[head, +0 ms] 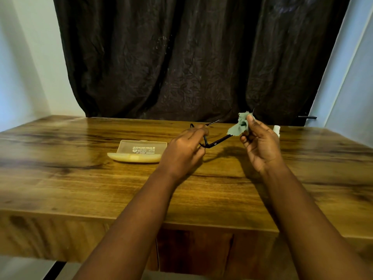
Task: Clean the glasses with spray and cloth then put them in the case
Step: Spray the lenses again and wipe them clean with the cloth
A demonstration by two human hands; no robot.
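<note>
A wooden worktop (80, 178) with dark grain streaks stands before a crumpled dark curtain (191, 57) and pale walls. Above its middle the left hand (184, 150) pinches the black glasses (214, 144) at the frame, and the right hand (260, 142) pinches a green cloth (239, 126) around the far end of one arm. The open case (139, 151) (translucent, its print unreadable) lies left of the hands. Near the far right edge a white object (277, 130), perhaps the spray, is mostly hidden behind the right hand.

Black glasses (214, 144) aloft; green cloth (239, 125); case (139, 151) open.
</note>
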